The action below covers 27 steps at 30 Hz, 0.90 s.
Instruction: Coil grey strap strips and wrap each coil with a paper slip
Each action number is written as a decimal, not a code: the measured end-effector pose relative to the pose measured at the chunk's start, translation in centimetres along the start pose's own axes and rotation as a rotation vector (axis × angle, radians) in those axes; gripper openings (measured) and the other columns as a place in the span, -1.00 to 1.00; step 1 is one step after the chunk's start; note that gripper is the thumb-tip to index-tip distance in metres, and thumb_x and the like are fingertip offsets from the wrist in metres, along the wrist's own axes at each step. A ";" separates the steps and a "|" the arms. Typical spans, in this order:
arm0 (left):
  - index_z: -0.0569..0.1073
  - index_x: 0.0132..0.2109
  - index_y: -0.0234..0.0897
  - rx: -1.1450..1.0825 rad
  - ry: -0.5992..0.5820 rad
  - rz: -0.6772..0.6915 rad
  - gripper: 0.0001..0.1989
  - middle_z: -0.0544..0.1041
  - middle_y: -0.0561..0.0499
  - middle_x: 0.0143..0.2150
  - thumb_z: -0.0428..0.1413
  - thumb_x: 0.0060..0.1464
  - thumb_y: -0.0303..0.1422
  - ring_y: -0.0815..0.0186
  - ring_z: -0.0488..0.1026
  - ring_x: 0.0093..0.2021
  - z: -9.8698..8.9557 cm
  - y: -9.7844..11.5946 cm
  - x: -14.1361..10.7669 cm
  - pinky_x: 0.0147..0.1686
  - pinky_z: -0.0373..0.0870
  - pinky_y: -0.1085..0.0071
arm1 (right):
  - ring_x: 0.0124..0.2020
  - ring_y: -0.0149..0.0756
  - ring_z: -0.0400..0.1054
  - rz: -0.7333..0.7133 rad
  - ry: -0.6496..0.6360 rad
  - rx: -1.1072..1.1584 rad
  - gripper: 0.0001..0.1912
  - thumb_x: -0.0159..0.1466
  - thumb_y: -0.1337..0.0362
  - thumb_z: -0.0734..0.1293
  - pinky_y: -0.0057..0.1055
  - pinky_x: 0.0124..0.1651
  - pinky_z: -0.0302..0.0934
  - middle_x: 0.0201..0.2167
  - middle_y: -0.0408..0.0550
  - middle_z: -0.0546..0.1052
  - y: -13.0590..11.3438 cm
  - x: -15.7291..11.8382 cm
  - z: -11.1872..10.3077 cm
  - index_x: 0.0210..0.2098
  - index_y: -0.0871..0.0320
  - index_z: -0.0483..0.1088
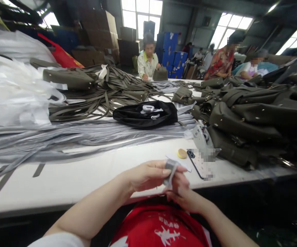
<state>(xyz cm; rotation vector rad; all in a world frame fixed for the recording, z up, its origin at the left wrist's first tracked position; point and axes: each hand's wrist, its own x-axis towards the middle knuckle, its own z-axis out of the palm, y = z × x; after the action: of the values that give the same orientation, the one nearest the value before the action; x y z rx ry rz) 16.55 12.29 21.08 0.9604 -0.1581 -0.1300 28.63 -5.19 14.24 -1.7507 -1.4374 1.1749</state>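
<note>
Close to my body, over the table's front edge, both hands meet on a small grey strip (171, 171) that looks folded or wound into a loop. My left hand (147, 175) pinches it from the left between thumb and fingers. From the other side my right hand (181, 187) is closed round it, slightly blurred, with its lower fingers partly hidden. Just beyond the hands lie a thin white piece (186, 167), a round yellow-rimmed disc (182, 153) and a phone in a patterned case (201, 166).
Long grey strips (86, 133) stretch across the white table (81, 178). A black bag (127, 118) with white cord inside lies mid-table. Olive bags (246, 116) pile up right, olive straps (122, 85) and white plastic (12, 89) left. Co-workers (148, 63) are at the far side.
</note>
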 end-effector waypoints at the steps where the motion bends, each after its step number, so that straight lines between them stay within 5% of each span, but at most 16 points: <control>1: 0.47 0.10 -0.24 0.108 0.110 0.140 -0.61 0.55 -0.16 -0.04 0.09 0.14 -0.28 0.13 0.48 -0.03 -0.3 0.2 0.7 0.02 0.31 0.20 | -0.35 -0.28 0.40 -0.002 -0.050 0.068 -0.63 0.36 0.06 0.17 -0.38 -0.20 0.28 -0.39 -0.08 0.54 -0.5 0.2 1.2 -0.23 0.15 0.50; 3: 0.47 0.09 -0.21 0.470 0.340 0.330 -0.63 0.51 -0.13 0.07 0.05 0.14 -0.35 0.12 0.38 0.12 -1.6 -0.2 1.8 0.17 0.16 0.18 | -0.51 -0.37 0.35 -0.013 -0.166 0.255 -0.57 0.35 -0.01 0.18 -0.46 -0.38 0.26 -0.55 -0.13 0.47 -1.7 -0.4 2.9 -0.25 0.19 0.52; 5: 0.52 -0.02 -0.24 0.899 0.416 0.341 -0.69 0.56 -0.15 -0.04 0.02 0.12 -0.36 0.11 0.40 0.06 -3.0 -1.9 2.1 0.16 0.16 0.18 | -0.67 -0.47 0.22 -0.048 -0.169 0.480 -0.45 0.31 -0.13 0.18 -0.55 -0.59 0.10 -0.67 -0.16 0.38 -2.3 -1.8 2.9 -0.34 0.24 0.51; 7: 0.54 -0.17 -0.30 1.209 0.313 0.251 -0.75 0.57 -0.17 -0.25 0.01 0.11 -0.33 0.11 0.46 -0.16 -3.6 -4.2 1.5 0.00 0.28 0.22 | -0.78 -0.52 0.10 -0.077 0.019 0.596 -0.34 0.29 -0.22 0.12 -0.56 -0.68 -0.04 -0.75 -0.17 0.33 -1.9 -3.3 1.3 -0.48 0.24 0.47; 9: 0.52 -0.27 -0.31 1.326 0.184 0.143 -0.72 0.52 -0.13 -0.40 -0.03 0.15 -0.28 0.17 0.44 -0.34 -3.1 -6.2 0.6 -0.18 0.32 0.30 | -0.83 -0.51 0.03 0.001 0.274 0.441 -0.28 0.29 -0.25 0.04 -0.52 -0.70 -0.02 -0.82 -0.19 0.27 -0.1 -4.1 -1.4 -0.61 0.20 0.38; 12: 0.51 -0.38 -0.28 1.206 0.186 -0.051 -0.52 0.49 -0.05 -0.48 -0.19 0.29 -0.18 0.29 0.39 -0.45 -1.6 -7.7 -0.4 -0.31 0.28 0.42 | -0.67 -0.34 0.31 0.182 0.515 0.024 -0.33 0.32 -0.20 0.04 -0.39 -0.50 0.28 -0.71 -0.08 0.43 3.7 -3.4 -5.3 -0.55 0.19 0.41; 14: 0.51 -0.44 -0.29 0.989 0.207 -0.200 -0.38 0.41 0.02 -0.57 -0.28 0.32 -0.08 0.36 0.32 -0.53 -0.9 -7.9 -0.5 -0.40 0.24 0.48 | -0.31 -0.14 0.47 0.245 0.667 -0.142 -0.42 0.32 -0.14 0.08 -0.21 -0.17 0.36 -0.39 0.11 0.58 6.3 -1.9 -7.1 -0.33 0.22 0.46; 18: 0.52 -0.43 -0.35 0.623 0.088 -0.312 -0.28 0.22 0.12 -0.66 -0.24 0.23 0.14 0.42 0.14 -0.62 -0.7 -7.8 -0.2 -0.55 0.12 0.50 | 0.22 0.16 0.13 0.332 0.936 -0.425 -0.50 0.23 0.09 0.24 0.09 0.25 -0.04 0.16 0.38 0.34 10.4 1.6 -8.1 0.05 0.31 0.34; 27: 0.50 -0.47 -0.37 0.447 0.133 -0.312 -0.29 0.22 0.14 -0.69 -0.11 0.10 0.23 0.45 0.10 -0.64 -1.0 -7.5 0.4 -0.58 0.03 0.47 | 0.22 0.18 0.12 0.438 0.989 -0.768 -0.46 0.29 0.23 0.16 0.05 0.19 0.06 0.22 0.42 0.27 14.2 4.1 -7.1 0.21 0.36 0.21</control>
<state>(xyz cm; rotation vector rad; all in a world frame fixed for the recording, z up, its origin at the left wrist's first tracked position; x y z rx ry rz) 16.87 8.77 14.32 1.4328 0.0926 -0.3257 41.52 -4.15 4.20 -2.6758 -0.9033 -0.2498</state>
